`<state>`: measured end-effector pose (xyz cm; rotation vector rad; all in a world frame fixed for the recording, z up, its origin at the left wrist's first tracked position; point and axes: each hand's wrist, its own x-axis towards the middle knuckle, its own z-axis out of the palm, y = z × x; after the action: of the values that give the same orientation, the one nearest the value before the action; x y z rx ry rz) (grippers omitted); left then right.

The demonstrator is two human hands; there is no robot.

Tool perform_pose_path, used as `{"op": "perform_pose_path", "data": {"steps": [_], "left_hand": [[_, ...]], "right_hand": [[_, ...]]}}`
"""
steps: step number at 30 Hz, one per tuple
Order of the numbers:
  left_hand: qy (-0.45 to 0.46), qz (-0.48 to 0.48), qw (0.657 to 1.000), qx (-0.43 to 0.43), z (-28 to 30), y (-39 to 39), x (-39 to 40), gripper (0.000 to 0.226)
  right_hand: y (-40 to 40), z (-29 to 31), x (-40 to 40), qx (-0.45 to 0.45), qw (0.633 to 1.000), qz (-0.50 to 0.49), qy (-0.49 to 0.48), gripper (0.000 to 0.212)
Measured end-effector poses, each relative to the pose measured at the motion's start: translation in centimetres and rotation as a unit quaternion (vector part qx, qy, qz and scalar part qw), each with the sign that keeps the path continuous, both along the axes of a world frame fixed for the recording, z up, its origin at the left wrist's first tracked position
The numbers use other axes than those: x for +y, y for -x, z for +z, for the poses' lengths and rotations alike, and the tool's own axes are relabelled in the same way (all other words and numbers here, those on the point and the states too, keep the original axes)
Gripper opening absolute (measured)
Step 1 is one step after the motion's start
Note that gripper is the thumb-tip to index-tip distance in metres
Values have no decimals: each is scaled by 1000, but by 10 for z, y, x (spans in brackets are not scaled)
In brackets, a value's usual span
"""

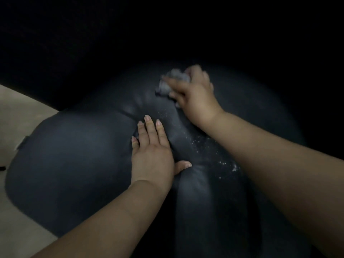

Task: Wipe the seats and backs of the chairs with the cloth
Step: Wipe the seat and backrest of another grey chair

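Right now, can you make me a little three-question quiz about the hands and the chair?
1. True or false: the right hand grips the cloth.
2. What lies scattered on the seat beside the right arm? A) coins B) pale crumbs C) leaves
3. Fill in: the left hand rests flat and ____, fingers spread on the seat.

Key: 1 true; 2 B; 3 empty

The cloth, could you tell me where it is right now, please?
In the head view, the cloth is bunched in the right hand, pressed on the dark seat cushion right of centre, beyond the left hand.
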<state>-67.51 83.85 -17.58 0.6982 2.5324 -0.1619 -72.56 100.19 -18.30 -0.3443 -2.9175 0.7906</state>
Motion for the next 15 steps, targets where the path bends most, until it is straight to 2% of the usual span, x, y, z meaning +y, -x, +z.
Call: {"op": "perform_pose_path", "data": {"steps": [2,3,5,8,9,11,13,15], "left_hand": [[0,2,1000,-2,0,0,0,124],[-3,3,1000,-2,0,0,0,124],[-5,3,1000,1,0,-1,0,123],[-2,0,1000,5,0,-1,1,124],[-1,0,1000,5,0,-1,1,124],[1,1,1000,2,0,-1,2,125],[4,-2,1000,4,0,-1,1,124],[5,-5,1000,8,1,-1,0,124]], "right_hand": [[-40,4,4,1,995,100,-6,37],[-58,6,11,-3,993,114,-10,36],[-71,6,30,-6,998,58,-24,37],[-42,-1,41,0,994,-111,-22,38],[-31,-1,36,2,991,-135,-16,37],[-29,0,19,0,995,-98,-16,38],[-59,2,2,-11,1000,1,-19,40],[-102,6,-2,-21,998,49,-16,42]]}}
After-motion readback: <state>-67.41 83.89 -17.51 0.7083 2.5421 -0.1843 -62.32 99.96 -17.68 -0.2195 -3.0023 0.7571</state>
